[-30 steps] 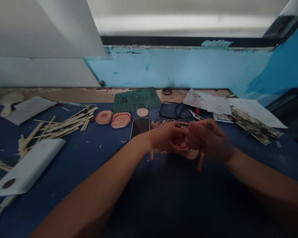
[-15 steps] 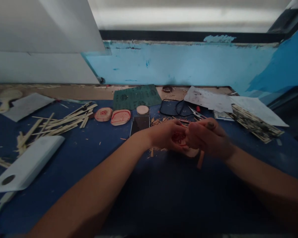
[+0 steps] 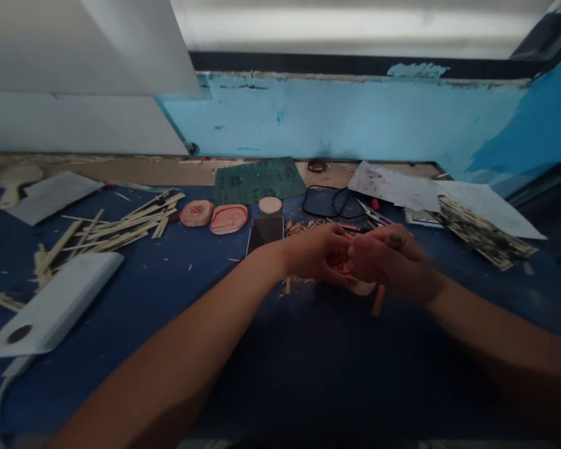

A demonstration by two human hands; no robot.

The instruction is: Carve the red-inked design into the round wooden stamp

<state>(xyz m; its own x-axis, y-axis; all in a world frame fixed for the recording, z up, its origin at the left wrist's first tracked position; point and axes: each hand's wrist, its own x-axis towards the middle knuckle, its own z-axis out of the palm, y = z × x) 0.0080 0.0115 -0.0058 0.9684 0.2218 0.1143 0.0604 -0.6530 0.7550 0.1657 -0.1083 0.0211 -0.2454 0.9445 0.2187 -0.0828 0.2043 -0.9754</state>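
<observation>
The left hand [image 3: 315, 254] and right hand [image 3: 388, 262] meet over the blue table [image 3: 262, 349], fingers curled and pressed close around a small wood piece [image 3: 339, 260] with red marks, which sits between the two palms. The left hand cups it from its side; the right hand is closed over a thin tool whose handle [image 3: 378, 300] sticks out below the fist. The motion blur hides just how the tool meets the wood.

Under and just beyond the hands lie wood chips [image 3: 299, 227]. Beyond the left hand is a phone [image 3: 264, 231], and past it a round disc [image 3: 270, 205] and two carved pieces [image 3: 215, 216] with red lines. Further left is a heap of sticks [image 3: 121, 226], and nearer the left forearm a white box [image 3: 56, 302]. Beyond the hands lie a green sheet [image 3: 257, 179] and a black cable [image 3: 331, 202]; beyond the right hand are papers [image 3: 397, 187] and a printed stack [image 3: 481, 232]
</observation>
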